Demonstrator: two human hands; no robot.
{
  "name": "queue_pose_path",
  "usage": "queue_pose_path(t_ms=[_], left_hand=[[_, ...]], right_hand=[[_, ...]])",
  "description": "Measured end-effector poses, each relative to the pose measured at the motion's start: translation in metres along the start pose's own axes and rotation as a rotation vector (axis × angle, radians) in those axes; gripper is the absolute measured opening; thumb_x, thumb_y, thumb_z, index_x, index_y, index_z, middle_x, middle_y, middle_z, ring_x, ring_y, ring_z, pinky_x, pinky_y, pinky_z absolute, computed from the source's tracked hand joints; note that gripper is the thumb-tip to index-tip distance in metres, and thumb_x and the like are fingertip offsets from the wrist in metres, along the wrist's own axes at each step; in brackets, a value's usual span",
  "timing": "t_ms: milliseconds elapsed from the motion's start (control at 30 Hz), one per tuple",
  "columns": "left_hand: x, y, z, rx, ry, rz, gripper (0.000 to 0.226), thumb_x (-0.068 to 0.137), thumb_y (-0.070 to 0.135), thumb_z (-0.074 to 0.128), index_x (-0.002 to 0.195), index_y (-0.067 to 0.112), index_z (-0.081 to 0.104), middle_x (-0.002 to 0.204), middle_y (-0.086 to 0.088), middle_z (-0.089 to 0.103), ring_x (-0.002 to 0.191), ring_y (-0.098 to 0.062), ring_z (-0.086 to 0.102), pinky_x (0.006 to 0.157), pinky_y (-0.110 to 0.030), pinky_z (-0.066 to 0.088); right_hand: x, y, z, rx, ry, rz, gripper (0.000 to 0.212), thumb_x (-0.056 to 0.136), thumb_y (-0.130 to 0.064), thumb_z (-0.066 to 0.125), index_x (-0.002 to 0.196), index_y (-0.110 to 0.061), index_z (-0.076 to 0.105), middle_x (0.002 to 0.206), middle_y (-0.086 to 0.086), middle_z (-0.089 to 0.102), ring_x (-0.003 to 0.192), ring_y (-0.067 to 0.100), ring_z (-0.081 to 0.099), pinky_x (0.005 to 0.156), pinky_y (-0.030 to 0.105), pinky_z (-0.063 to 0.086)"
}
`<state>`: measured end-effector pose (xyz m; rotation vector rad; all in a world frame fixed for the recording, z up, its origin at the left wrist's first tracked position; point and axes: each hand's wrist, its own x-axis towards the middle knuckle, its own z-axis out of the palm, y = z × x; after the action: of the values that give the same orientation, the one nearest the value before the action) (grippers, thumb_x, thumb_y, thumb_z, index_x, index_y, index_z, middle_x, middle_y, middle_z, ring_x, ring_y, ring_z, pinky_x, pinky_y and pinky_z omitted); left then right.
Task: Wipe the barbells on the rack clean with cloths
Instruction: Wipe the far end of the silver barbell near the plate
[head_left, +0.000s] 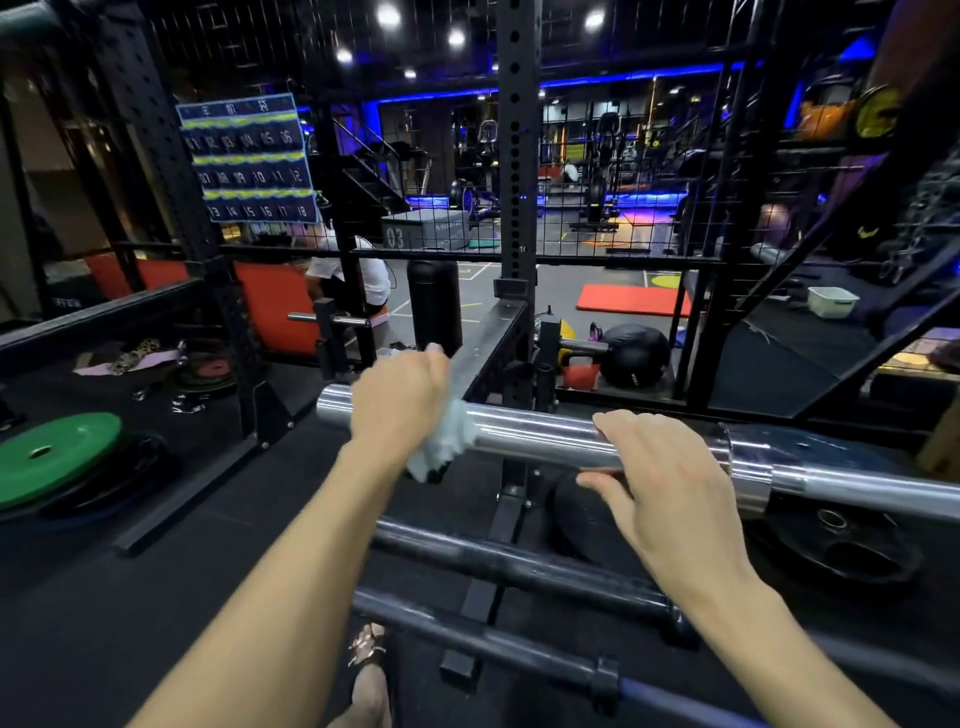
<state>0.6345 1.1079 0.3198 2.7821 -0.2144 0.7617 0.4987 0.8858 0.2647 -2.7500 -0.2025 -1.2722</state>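
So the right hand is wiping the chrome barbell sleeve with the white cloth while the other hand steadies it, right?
Not quite: the head view shows the left hand wiping the chrome barbell sleeve with the white cloth, while the right hand steadies it.

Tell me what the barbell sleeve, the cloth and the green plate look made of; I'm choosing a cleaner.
Barbell sleeve: looks like chromed or polished steel; mirror-bright, with sharp light streaks. Cloth, gripped by the left hand: pale, nubby, probably microfibre or terry; the weave is too blurred to tell. Green plate: matte, likely rubber-coated with a metal centre ring.
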Motion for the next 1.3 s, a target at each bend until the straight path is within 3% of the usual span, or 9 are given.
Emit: queue_pose_path(t_ms=[100, 233, 367, 500, 633, 833, 967, 1100, 1300], left_hand=[[-0.044, 0.059, 0.005, -0.091, 0.03, 0.343, 0.026, 0.104, 0.025, 0.04, 0.079, 0.021, 0.047, 0.06, -0.002, 0.056, 0.061, -0.03, 0.062, 0.056, -0.037, 0.046], [-0.045, 0.047, 0.009, -0.107, 0.02, 0.446, 0.051, 0.106, 0.04, 0.023, 0.07, 0.021, 0.054, 0.061, 0.002, 0.06, 0.061, -0.025, 0.062, 0.055, -0.036, 0.039], [-0.014, -0.049, -0.003, 0.055, 0.004, 0.132, 0.03, 0.098, 0.021, 0.034, 0.081, 0.01, 0.057, 0.062, -0.014, 0.064, 0.054, -0.037, 0.063, 0.048, -0.035, 0.038], [0.006, -0.099, 0.003, -0.182, -0.092, -0.291, 0.008, 0.101, 0.007, 0.035, 0.094, 0.012, 0.037, 0.105, -0.025, 0.063, 0.091, -0.048, 0.059, 0.069, -0.043, 0.036], [0.001, -0.097, 0.012, -0.239, -0.052, -0.178, 0.039, 0.108, 0.027, 0.028, 0.073, 0.014, 0.037, 0.082, -0.008, 0.058, 0.079, -0.035, 0.047, 0.072, -0.04, 0.033], [-0.016, -0.028, 0.004, -0.086, -0.006, 0.241, 0.057, 0.107, 0.04, 0.014, 0.065, 0.017, 0.046, 0.067, -0.004, 0.061, 0.071, -0.03, 0.056, 0.07, -0.035, 0.029], [-0.019, 0.022, 0.004, -0.276, 0.042, 0.151, 0.058, 0.11, 0.046, 0.024, 0.06, 0.019, 0.034, 0.055, 0.003, 0.045, 0.061, -0.025, 0.051, 0.063, -0.039, 0.039], [0.009, 0.0, -0.005, -0.308, -0.026, 0.18, 0.06, 0.109, 0.047, 0.028, 0.058, 0.017, 0.033, 0.053, 0.0, 0.043, 0.056, -0.024, 0.047, 0.059, -0.038, 0.038], [0.015, -0.094, -0.005, -0.194, -0.11, 0.033, 0.062, 0.107, 0.045, 0.035, 0.052, 0.016, 0.035, 0.054, -0.003, 0.048, 0.065, -0.034, 0.053, 0.062, -0.039, 0.039]], right_hand=[[-0.006, 0.0, 0.004, 0.006, 0.039, -0.003, 0.058, 0.071, -0.027, 0.091, 0.121, -0.007, 0.068, 0.113, 0.003, 0.07, 0.105, 0.025, 0.062, 0.098, 0.036, 0.046], [-0.011, 0.001, 0.004, 0.008, 0.074, -0.015, 0.056, 0.072, -0.025, 0.089, 0.12, -0.005, 0.07, 0.118, 0.008, 0.071, 0.11, 0.03, 0.063, 0.103, 0.038, 0.043], [-0.009, 0.001, 0.008, 0.02, 0.08, -0.002, 0.055, 0.073, -0.026, 0.088, 0.12, -0.005, 0.069, 0.119, 0.009, 0.071, 0.111, 0.032, 0.064, 0.104, 0.041, 0.045], [-0.007, -0.004, 0.013, 0.005, 0.075, 0.006, 0.052, 0.073, -0.023, 0.09, 0.117, -0.005, 0.069, 0.115, 0.01, 0.069, 0.107, 0.034, 0.064, 0.101, 0.042, 0.045], [0.02, -0.006, 0.001, -0.129, -0.142, 0.01, 0.058, 0.067, -0.038, 0.093, 0.105, -0.015, 0.056, 0.093, 0.001, 0.051, 0.083, 0.025, 0.05, 0.073, 0.038, 0.041], [0.061, -0.004, -0.015, -0.224, -0.653, 0.098, 0.053, 0.083, -0.072, 0.062, 0.11, -0.029, 0.047, 0.103, -0.009, 0.053, 0.092, 0.021, 0.057, 0.07, 0.034, 0.04], [0.048, -0.008, -0.02, -0.327, -0.528, 0.064, 0.047, 0.085, -0.072, 0.059, 0.099, -0.031, 0.043, 0.085, -0.011, 0.057, 0.08, 0.018, 0.059, 0.058, 0.032, 0.035], [0.027, -0.004, -0.001, -0.297, -0.301, -0.041, 0.059, 0.054, -0.038, 0.099, 0.089, -0.014, 0.058, 0.07, 0.0, 0.054, 0.059, 0.028, 0.054, 0.054, 0.033, 0.029], [0.009, -0.013, 0.02, -0.274, -0.072, -0.035, 0.059, 0.071, -0.031, 0.089, 0.115, -0.003, 0.063, 0.09, 0.009, 0.059, 0.079, 0.034, 0.057, 0.074, 0.045, 0.042]])
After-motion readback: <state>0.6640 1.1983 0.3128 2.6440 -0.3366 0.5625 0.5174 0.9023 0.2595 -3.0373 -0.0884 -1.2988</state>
